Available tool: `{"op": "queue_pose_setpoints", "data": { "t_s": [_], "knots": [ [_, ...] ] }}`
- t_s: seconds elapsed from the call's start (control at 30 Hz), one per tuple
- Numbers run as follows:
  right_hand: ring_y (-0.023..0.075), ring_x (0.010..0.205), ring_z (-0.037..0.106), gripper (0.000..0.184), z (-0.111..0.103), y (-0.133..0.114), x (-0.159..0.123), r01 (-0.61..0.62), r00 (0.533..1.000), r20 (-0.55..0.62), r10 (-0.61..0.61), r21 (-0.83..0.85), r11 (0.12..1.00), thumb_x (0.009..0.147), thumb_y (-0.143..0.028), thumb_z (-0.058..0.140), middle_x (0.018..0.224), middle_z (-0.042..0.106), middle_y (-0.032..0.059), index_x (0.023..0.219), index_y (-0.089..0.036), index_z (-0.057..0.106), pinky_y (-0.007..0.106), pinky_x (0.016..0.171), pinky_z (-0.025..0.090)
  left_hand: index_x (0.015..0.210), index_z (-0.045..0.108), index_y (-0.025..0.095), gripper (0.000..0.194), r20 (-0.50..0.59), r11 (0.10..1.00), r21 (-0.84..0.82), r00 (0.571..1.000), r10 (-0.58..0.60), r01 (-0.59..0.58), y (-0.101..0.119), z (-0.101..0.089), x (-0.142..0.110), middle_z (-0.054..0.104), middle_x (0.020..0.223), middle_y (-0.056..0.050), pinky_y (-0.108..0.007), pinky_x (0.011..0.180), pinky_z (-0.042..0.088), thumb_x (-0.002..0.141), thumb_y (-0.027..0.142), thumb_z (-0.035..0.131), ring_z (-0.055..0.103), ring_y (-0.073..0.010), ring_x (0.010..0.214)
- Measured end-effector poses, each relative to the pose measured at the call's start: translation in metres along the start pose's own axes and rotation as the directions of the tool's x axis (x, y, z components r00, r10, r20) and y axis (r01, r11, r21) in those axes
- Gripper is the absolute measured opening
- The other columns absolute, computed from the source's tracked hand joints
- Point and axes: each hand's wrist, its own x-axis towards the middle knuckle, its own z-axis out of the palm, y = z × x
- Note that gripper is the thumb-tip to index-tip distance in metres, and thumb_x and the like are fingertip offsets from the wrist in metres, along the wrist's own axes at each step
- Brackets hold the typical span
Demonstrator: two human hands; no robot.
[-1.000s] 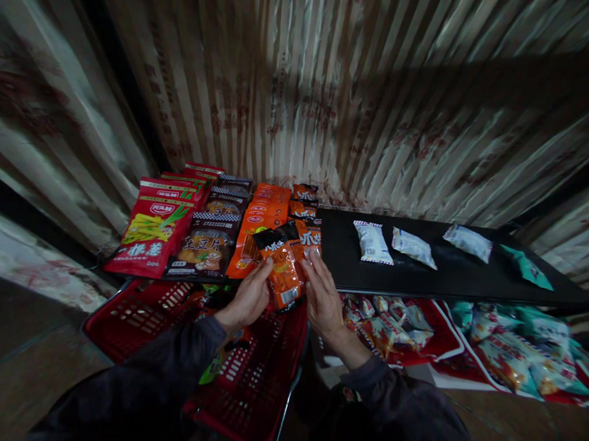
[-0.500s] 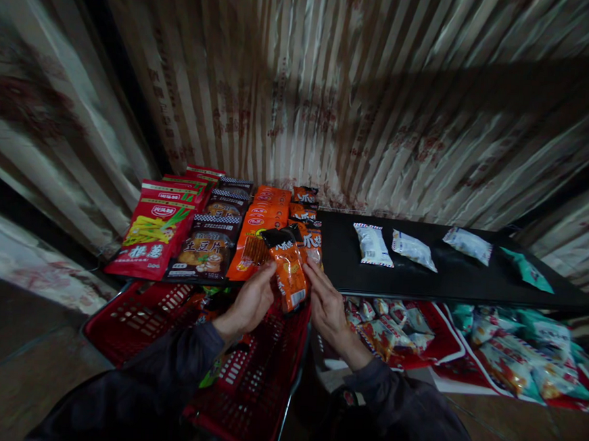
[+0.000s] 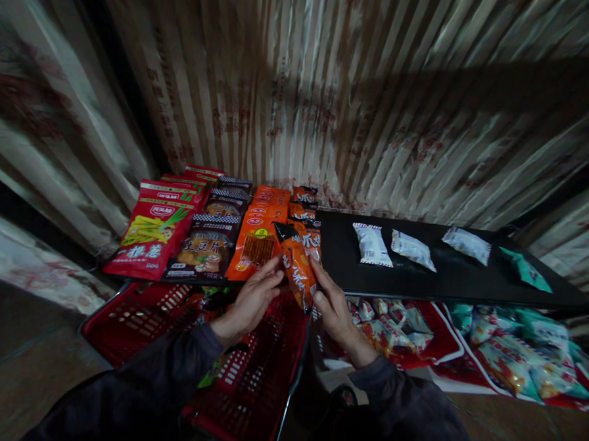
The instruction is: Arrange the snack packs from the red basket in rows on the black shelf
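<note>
While the left hand (image 3: 250,305) and right hand (image 3: 336,311) pinch it, an oblong orange-and-black plastic packet (image 3: 298,271) slants lengthwise forward-left between them.

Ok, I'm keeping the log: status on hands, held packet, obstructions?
Left hand, right hand flanking orange packet, both touching. Packet tilted. Similar packets close behind.

I see pleated pale curtain (image 3: 251,113) with reddish print | dark post (image 3: 127,73) at left | black shelf (image 3: 419,285) before it | brown tiled floor (image 3: 16,344) | my view dim, shadow upper right
</note>
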Motion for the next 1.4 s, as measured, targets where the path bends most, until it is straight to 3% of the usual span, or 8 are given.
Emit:
{"op": "queue_pose_setpoints", "data": {
  "t_s": [0.2,0.47,0.7,0.9,1.07,1.17,1.27,1.4],
  "knots": [
    [0.0292,0.138,0.047,0.065,0.000,-0.006,-0.001,-0.090,0.995,-0.036,0.095,0.111,0.990,0.089,-0.066,0.050,0.145,0.055,0.0036,0.142,-0.028,0.052,0.051,0.118,0.034,0.129,0.064,0.027,0.058,0.137,0.970,0.160,0.977,0.162,-0.184,0.000,0.004,-0.003,0.058,0.142,-0.006,-0.040,0.117,0.033,0.074,0.026,0.080,0.048,-0.0259,0.136],
    [0.0290,0.129,0.055,0.062,0.003,-0.012,-0.001,-0.199,0.980,0.076,0.185,0.272,0.942,0.087,-0.065,0.054,0.138,0.062,0.0041,0.137,-0.027,0.056,0.047,0.111,0.043,0.121,0.069,0.026,0.051,0.117,0.937,0.280,0.976,0.182,-0.208,0.000,0.005,-0.004,0.060,0.140,-0.006,-0.038,0.106,0.046,0.072,0.017,0.078,0.054,-0.0277,0.127],
    [0.0265,0.120,0.062,0.057,0.008,-0.010,-0.004,-0.311,0.950,0.113,0.290,0.325,0.893,0.084,-0.053,0.066,0.131,0.066,0.0053,0.132,-0.025,0.056,0.044,0.107,0.047,0.120,0.070,0.031,0.047,0.182,0.746,0.531,0.914,0.362,-0.401,-0.002,0.002,-0.003,0.060,0.137,-0.003,-0.041,0.118,0.028,0.074,0.020,0.076,0.046,-0.0267,0.134],
    [0.0262,0.119,0.062,0.052,0.010,-0.001,-0.005,-0.323,0.945,0.050,0.325,0.322,0.890,0.083,-0.050,0.068,0.128,0.067,0.0051,0.127,-0.025,0.060,0.045,0.107,0.047,0.116,0.071,0.031,0.046,0.156,0.765,0.522,0.924,0.348,-0.376,0.000,0.003,-0.005,0.061,0.135,-0.005,-0.042,0.116,0.030,0.072,0.023,0.078,0.047,-0.0281,0.132],
    [0.0275,0.109,0.068,0.049,0.011,0.002,-0.003,-0.389,0.896,0.021,0.443,0.517,0.762,0.079,-0.053,0.071,0.121,0.071,0.0060,0.118,-0.024,0.063,0.045,0.098,0.054,0.120,0.069,0.029,0.048,0.180,0.806,0.463,0.929,0.324,-0.370,-0.003,0.003,-0.006,0.058,0.139,-0.006,-0.042,0.118,0.027,0.073,0.023,0.078,0.044,-0.0279,0.136],
    [0.0281,0.105,0.070,0.051,0.010,0.001,-0.001,-0.390,0.882,0.017,0.470,0.585,0.711,0.077,-0.053,0.073,0.119,0.072,0.0063,0.119,-0.025,0.064,0.045,0.096,0.056,0.127,0.065,0.029,0.051,0.197,0.783,0.505,0.932,0.305,-0.363,-0.007,0.002,-0.007,0.052,0.147,-0.006,-0.041,0.119,0.027,0.077,0.024,0.075,0.040,-0.0274,0.140],
    [0.0288,0.106,0.070,0.054,0.008,0.003,0.001,-0.382,0.884,0.023,0.468,0.613,0.692,0.077,-0.053,0.072,0.123,0.071,0.0065,0.122,-0.026,0.063,0.048,0.098,0.055,0.132,0.061,0.030,0.053,0.227,0.760,0.536,0.930,0.289,-0.367,-0.011,0.001,-0.007,0.046,0.152,-0.007,-0.041,0.117,0.032,0.081,0.027,0.072,0.037,-0.0273,0.143],
    [0.0304,0.114,0.067,0.054,0.002,0.008,0.000,-0.391,0.880,0.019,0.475,0.598,0.700,0.078,-0.055,0.071,0.125,0.070,0.0062,0.123,-0.027,0.063,0.049,0.099,0.054,0.131,0.062,0.031,0.052,0.206,0.796,0.508,0.943,0.260,-0.330,-0.016,0.000,-0.006,0.042,0.154,-0.007,-0.041,0.109,0.042,0.081,0.029,0.072,0.035,-0.0296,0.144]
  ]
}}
